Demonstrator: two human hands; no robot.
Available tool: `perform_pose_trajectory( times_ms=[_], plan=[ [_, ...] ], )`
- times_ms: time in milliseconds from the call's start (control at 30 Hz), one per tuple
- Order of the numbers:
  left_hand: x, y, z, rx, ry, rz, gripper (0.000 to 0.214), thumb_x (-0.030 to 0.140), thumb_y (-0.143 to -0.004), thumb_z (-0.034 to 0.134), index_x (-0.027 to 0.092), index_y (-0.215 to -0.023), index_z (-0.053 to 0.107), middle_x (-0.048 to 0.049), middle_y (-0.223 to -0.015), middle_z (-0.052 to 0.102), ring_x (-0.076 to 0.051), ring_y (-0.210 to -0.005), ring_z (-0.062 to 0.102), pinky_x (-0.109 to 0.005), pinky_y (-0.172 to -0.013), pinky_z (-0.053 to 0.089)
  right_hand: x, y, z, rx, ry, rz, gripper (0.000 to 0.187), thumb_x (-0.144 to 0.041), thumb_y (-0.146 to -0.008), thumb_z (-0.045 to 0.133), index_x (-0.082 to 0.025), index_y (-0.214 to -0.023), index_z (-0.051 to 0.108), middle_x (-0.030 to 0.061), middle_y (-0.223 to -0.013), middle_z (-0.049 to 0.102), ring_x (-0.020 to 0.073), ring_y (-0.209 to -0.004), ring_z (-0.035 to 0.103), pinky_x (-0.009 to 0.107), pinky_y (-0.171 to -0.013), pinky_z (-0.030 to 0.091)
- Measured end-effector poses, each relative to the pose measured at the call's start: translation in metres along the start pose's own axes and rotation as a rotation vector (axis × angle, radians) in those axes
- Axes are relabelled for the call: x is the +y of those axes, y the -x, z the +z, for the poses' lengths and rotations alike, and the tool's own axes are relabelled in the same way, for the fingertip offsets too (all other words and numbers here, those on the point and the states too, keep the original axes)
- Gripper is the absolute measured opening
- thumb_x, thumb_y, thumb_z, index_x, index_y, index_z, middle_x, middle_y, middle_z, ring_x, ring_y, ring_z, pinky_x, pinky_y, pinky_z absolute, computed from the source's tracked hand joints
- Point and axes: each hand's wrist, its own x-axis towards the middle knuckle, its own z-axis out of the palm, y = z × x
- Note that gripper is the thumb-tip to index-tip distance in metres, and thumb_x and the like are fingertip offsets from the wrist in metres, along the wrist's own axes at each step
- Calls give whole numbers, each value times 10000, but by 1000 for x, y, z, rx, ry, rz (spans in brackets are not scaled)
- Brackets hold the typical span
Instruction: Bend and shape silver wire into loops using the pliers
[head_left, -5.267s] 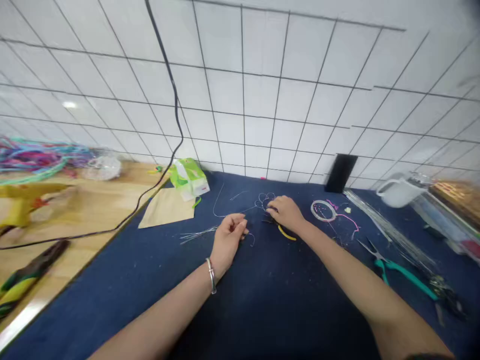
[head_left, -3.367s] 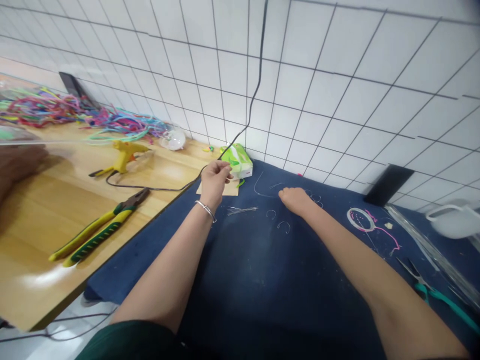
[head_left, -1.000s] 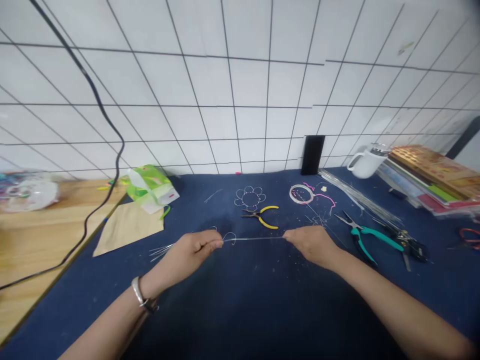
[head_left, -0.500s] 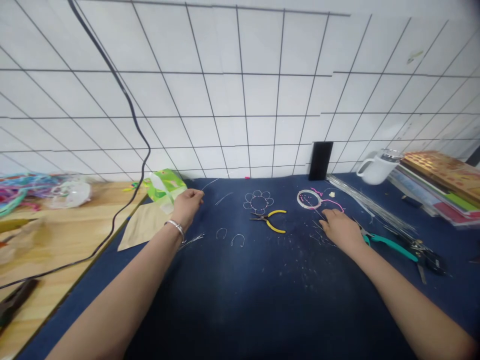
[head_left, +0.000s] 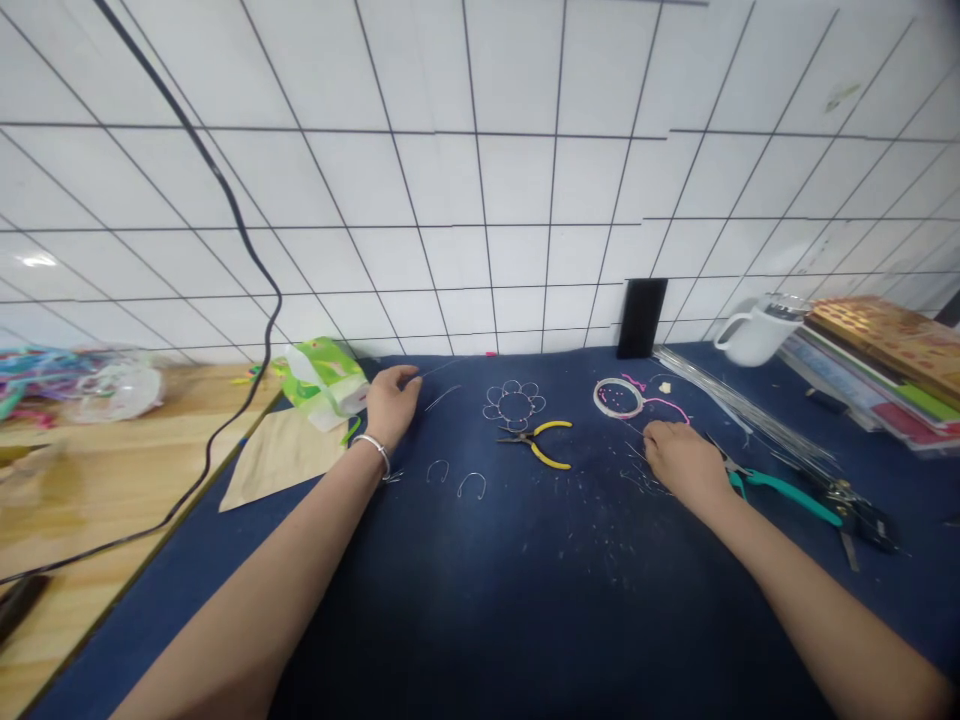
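Observation:
My left hand (head_left: 393, 408), with a silver bracelet at the wrist, rests on the dark blue cloth with its fingers loosely apart. A thin wire (head_left: 440, 369) lies just beyond its fingertips, apart from them. My right hand (head_left: 681, 458) is low over the cloth with curled fingers beside loose wire scraps (head_left: 643, 478); what it holds, if anything, is hidden. Between the hands lie a flower-shaped wire frame (head_left: 514, 405), yellow-handled pliers (head_left: 536, 440) and two bent wire hoops (head_left: 472, 486). A white ring-shaped dish (head_left: 640, 400) of pink beads stands behind my right hand.
Teal-handled cutters (head_left: 791, 495) and a bundle of straight wires (head_left: 739, 400) lie at the right. Behind are a black block (head_left: 642, 318), a white mug (head_left: 759, 332) and stacked books (head_left: 877, 370). A green packet (head_left: 322, 380) and black cable (head_left: 241, 225) are at the left.
My left hand has shifted slightly right, and its fingers have parted from the thin wire they pinched. My right hand is nearly still; the thin wire at its fingertips no longer shows.

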Motion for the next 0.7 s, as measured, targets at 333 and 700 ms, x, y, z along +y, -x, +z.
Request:
perform_pose_trajectory(
  times_ms=[333, 700],
  plan=[
    [134, 111, -12, -367, -219, 584, 313, 293, -868, 464, 226, -1169, 518, -66, -1206, 541, -242, -1088, 466, -419, -880, 362, -52, 31, -52, 164, -70, -591, 163, -130, -837, 415, -179, -859, 569, 46, -744, 559, 172, -711, 439, 294, -621, 305],
    [136, 143, -24, -466, -263, 595, 259, 123, -870, 395, 206, -1042, 570, -41, -854, 638, -176, -787, 564, -329, -721, 404, -87, 36, -92, 311, -83, -853, 209, -97, -859, 391, -145, -961, 567, 58, -760, 561, 162, -700, 441, 294, -603, 322]
  ],
)
